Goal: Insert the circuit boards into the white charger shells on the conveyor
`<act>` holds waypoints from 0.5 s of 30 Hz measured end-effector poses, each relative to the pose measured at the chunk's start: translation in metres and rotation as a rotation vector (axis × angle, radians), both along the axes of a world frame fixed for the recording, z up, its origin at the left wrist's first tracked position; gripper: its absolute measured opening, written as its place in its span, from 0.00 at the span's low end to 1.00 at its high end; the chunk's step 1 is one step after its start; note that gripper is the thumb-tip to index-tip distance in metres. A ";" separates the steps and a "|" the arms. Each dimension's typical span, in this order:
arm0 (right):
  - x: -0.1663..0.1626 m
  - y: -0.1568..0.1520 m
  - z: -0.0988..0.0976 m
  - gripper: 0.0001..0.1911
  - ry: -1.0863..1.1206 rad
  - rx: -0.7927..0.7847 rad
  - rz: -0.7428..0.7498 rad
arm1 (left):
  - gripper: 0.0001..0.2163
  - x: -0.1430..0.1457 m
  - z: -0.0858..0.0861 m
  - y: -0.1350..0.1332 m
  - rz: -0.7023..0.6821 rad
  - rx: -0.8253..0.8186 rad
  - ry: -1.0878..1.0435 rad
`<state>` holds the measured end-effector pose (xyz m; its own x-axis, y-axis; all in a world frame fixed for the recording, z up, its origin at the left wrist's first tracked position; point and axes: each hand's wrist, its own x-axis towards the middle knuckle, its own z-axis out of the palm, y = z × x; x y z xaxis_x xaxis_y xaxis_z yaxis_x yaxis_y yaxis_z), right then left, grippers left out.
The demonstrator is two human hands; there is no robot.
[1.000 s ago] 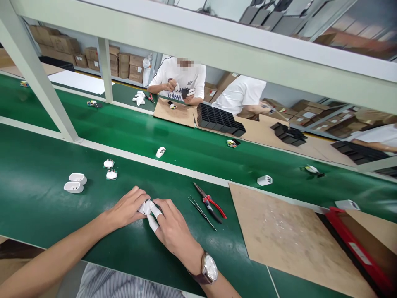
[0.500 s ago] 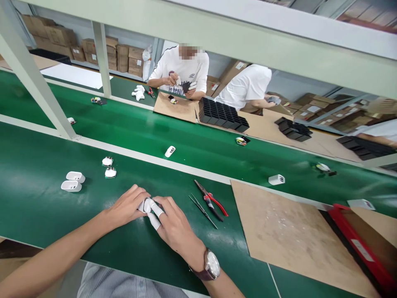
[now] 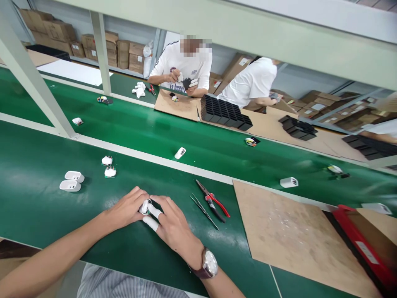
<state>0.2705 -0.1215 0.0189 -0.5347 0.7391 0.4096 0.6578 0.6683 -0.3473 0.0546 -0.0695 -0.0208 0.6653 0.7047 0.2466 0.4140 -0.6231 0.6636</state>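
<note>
My left hand (image 3: pixel 128 209) is closed around a small white charger housing (image 3: pixel 143 208), its open end turned toward my right hand. Inside that opening, a bit of a green-edged circuit board (image 3: pixel 148 212) shows; the fingers hide most of it. My right hand (image 3: pixel 173 225) wears white finger cots on thumb and index finger. Its index fingertip presses at the opening, and the thumb lies just below. To the left are two white housings (image 3: pixel 70 186) and two circuit boards with white tops (image 3: pixel 110 172). Tweezers (image 3: pixel 204 212) and red-handled pliers (image 3: pixel 212 200) lie right of my hands.
A cardboard sheet (image 3: pixel 279 223) and a red tray (image 3: pixel 359 240) occupy the right side. Beyond a pale rail, the green conveyor belt (image 3: pixel 139 132) carries scattered housings and boards. Across it, co-workers (image 3: pixel 186 66) handle parts beside black trays (image 3: pixel 225 114). A slanted post (image 3: pixel 40 78) stands at left.
Parts on the belt have shifted slightly to the right. My right index finger has tipped at the housing's opening, and the thumb sits a little lower and further left.
</note>
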 end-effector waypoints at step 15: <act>-0.008 0.015 -0.005 0.14 -0.045 -0.032 0.015 | 0.10 -0.001 0.009 0.006 -0.039 -0.124 -0.026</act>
